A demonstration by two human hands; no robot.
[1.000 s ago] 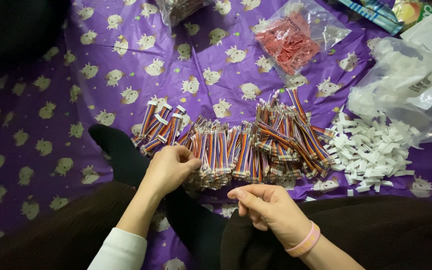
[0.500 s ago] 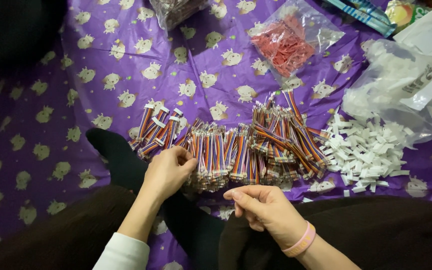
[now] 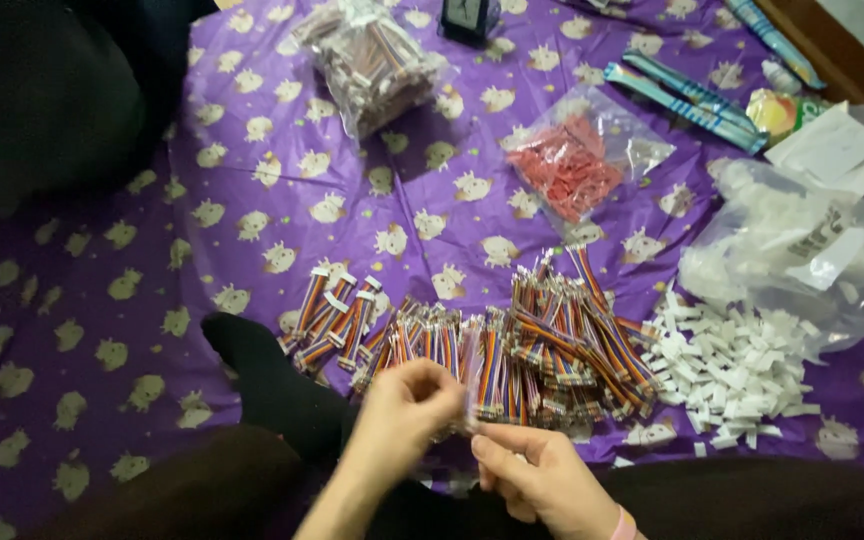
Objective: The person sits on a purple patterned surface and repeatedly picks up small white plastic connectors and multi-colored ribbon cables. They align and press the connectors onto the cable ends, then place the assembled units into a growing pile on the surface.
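- A black-socked foot rests on the purple patterned cloth, toward its near edge, left of everything else in reach.
- The left hand is blurred; its fingers look curled together on the near end of a striped wire bundle, though the exact grip cannot be told.
- That bundle runs with its long axis away from the person, its far end lying in the row of rainbow wire bundles along the near edge.
- The right hand lies just below it, thumb and forefinger pinched at the same near end; both hands are about equally close.
- Loose white tabs lie right of the row.
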